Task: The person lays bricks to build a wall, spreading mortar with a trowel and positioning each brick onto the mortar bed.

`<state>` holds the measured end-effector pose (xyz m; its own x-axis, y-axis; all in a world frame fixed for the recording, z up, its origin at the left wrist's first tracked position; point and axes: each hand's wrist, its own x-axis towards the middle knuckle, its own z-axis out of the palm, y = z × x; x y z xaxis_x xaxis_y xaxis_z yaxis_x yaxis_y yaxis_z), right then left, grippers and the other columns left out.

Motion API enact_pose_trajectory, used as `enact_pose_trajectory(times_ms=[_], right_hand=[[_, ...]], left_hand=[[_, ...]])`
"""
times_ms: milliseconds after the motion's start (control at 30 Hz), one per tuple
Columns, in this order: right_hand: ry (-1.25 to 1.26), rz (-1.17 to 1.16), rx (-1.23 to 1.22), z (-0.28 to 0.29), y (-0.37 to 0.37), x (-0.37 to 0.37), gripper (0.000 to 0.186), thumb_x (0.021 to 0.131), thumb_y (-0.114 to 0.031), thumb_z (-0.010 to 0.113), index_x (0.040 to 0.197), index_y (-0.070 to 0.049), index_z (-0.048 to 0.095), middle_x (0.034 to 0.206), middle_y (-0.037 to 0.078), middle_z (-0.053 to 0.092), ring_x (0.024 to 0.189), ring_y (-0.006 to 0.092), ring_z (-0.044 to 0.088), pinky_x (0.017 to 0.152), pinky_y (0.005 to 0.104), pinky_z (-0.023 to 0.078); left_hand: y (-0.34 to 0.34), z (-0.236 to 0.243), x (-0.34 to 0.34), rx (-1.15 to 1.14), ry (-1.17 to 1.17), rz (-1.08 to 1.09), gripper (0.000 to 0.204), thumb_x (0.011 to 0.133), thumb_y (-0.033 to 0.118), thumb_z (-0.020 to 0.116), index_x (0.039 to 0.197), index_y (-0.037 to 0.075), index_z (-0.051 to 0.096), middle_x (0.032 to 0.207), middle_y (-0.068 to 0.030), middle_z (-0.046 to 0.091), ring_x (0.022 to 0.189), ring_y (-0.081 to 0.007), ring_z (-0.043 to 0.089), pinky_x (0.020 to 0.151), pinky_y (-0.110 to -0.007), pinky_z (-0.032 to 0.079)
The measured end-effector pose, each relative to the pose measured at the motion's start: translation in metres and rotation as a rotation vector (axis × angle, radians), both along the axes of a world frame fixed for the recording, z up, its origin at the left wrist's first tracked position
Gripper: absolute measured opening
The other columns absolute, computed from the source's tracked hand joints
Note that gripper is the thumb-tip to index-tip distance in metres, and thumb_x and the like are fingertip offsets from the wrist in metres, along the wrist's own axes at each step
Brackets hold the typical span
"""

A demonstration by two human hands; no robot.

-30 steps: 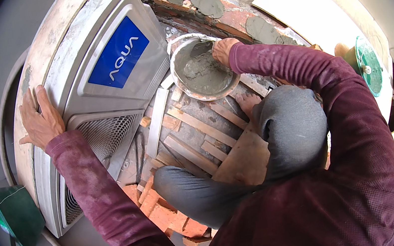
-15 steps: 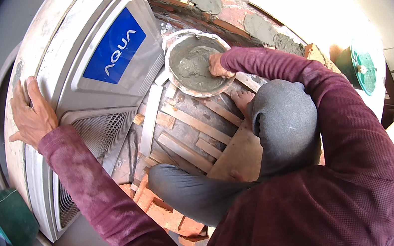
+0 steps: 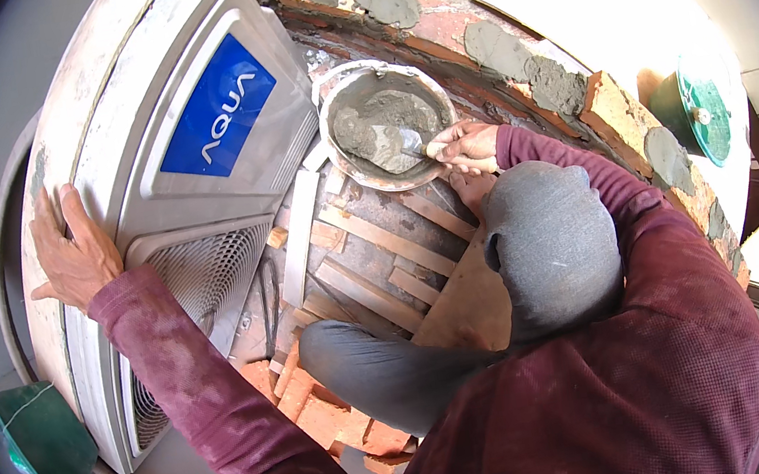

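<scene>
My right hand (image 3: 471, 144) is closed round the handle of a trowel (image 3: 411, 141) at the right rim of a white bucket (image 3: 322, 99). The trowel's blade reaches over wet grey mortar (image 3: 384, 128) inside the bucket, its tip partly lost in the mix. My left hand (image 3: 76, 250) lies with fingers spread on the casing of a grey-white air conditioner outdoor unit (image 3: 141, 198). A blue label and a round fan grille face me on that unit.
Right of the bucket runs a low brick wall (image 3: 614, 107) with mortar patches. Wooden slats (image 3: 390, 240) lie on the floor ahead, and orange bricks (image 3: 311, 407) are by my bent leg. A green container (image 3: 706, 111) stands at the right, green metal (image 3: 45, 444) at the far left.
My right hand has drawn back from inside the bucket to its right rim, and the trowel now shows. My left hand stays on the unit; the view has shifted slightly.
</scene>
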<state>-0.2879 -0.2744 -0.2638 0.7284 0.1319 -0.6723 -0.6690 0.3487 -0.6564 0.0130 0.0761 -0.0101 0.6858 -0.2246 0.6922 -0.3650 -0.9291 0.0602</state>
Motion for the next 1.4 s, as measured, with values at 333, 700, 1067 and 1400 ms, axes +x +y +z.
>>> enact_pose_trajectory(times_ms=[333,700,1067,1400], right_hand=[[-0.282,-0.114,-0.418,0.129,-0.032,-0.044,0.019,0.092,-0.006,0.052,0.109,0.001,0.058,0.069,-0.001,0.055,0.052,0.0061,0.052,0.045,0.0224,0.043],[-0.265,-0.029,-1.994,0.090,-0.067,0.068,0.055,0.079,-0.009,0.058,0.128,0.011,0.040,0.114,0.030,0.052,0.096,0.0444,0.060,0.082,0.0472,0.049],[-0.185,-0.122,-0.807,0.127,-0.097,0.076,0.034,0.099,-0.026,0.039,0.104,0.003,0.055,0.068,0.015,0.061,0.055,0.0217,0.061,0.058,0.0379,0.051],[-0.434,0.168,-1.476,0.115,-0.052,0.121,0.030,0.096,-0.022,0.042,0.103,0.003,0.057,0.087,0.025,0.064,0.080,0.0389,0.063,0.075,0.0469,0.050]], left_hand=[[-0.003,-0.005,-0.002,0.057,-0.014,0.049,0.049,0.093,0.051,0.048,0.130,0.021,0.058,0.131,-0.0043,0.059,0.134,-0.0247,0.042,0.108,-0.067,-0.004],[-0.012,-0.010,-0.004,0.011,0.037,0.006,0.046,0.092,0.047,0.051,0.128,0.020,0.060,0.128,-0.0060,0.060,0.132,-0.0256,0.044,0.109,-0.065,-0.005],[-0.010,-0.007,-0.007,-0.005,0.028,-0.022,0.046,0.091,0.045,0.053,0.126,0.017,0.061,0.126,-0.0072,0.061,0.130,-0.0263,0.046,0.110,-0.065,-0.005],[-0.005,-0.007,-0.006,0.007,-0.014,0.009,0.045,0.091,0.045,0.052,0.126,0.018,0.061,0.128,-0.0068,0.061,0.131,-0.0264,0.045,0.109,-0.066,-0.005]])
